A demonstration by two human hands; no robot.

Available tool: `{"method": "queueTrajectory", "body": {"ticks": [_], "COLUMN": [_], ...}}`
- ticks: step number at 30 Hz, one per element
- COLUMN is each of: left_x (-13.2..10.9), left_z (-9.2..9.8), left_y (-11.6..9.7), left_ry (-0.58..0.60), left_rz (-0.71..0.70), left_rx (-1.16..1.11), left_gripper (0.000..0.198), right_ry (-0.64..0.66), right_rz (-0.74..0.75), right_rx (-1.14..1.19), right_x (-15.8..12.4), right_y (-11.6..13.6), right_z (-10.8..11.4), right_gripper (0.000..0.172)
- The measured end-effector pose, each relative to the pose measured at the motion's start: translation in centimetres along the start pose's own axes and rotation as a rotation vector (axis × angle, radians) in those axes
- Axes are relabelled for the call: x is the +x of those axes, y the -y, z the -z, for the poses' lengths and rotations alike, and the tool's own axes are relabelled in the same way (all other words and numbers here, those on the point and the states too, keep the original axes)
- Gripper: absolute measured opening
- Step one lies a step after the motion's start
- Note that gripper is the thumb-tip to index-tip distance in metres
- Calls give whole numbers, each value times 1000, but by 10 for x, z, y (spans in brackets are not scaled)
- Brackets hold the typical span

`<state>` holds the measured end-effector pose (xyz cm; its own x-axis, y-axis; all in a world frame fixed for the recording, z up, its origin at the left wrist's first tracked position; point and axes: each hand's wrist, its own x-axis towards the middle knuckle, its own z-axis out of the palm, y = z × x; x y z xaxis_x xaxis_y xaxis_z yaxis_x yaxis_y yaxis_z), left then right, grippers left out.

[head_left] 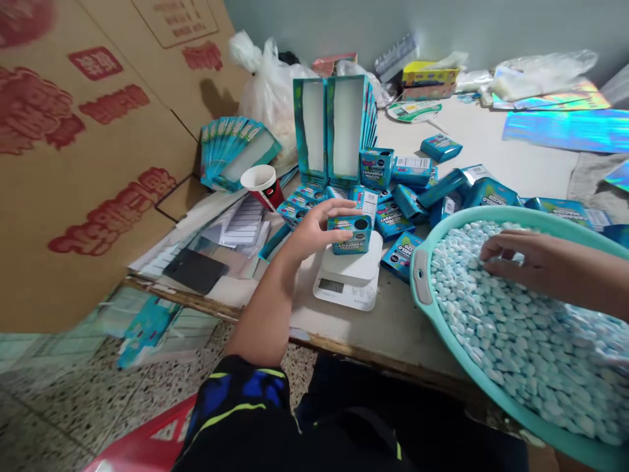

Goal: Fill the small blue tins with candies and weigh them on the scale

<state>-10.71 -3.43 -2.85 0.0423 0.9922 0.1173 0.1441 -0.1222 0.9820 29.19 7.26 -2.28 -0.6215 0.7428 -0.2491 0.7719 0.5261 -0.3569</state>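
Observation:
My left hand (314,229) grips a small blue candy box (350,234) that rests on a white kitchen scale (350,275). My right hand (515,259) lies in a teal plastic basin (423,282) full of pale blue wrapped candies (515,347), its fingers curled down into the candies; what they hold is hidden. The basin sits at the table's front right, touching the scale's side.
Several filled and flat blue boxes (413,172) lie behind the scale, with two tall open cartons (330,128) standing upright. A red paper cup (264,185), papers and a dark phone (195,270) lie left. Large cardboard sheets (88,144) lean at left. Holographic sheets (565,128) lie far right.

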Motion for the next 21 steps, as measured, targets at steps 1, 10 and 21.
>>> {"method": "queueTrajectory", "body": {"ticks": [1, 10, 21], "left_x": [-1, -2, 3], "left_z": [0, 2, 4], "left_y": [-1, 1, 6], "left_ry": [-10, -260, -372], "left_rz": [-14, -116, -122], "left_rx": [-44, -119, -186], "left_gripper": [51, 21, 24], "right_ry": [0, -41, -62], "right_rz": [16, 49, -7], "right_rx": [-4, -17, 38], "right_x": [0, -5, -10], "right_y": [1, 10, 8], "right_z": [0, 3, 12], "right_gripper": [33, 28, 23]}}
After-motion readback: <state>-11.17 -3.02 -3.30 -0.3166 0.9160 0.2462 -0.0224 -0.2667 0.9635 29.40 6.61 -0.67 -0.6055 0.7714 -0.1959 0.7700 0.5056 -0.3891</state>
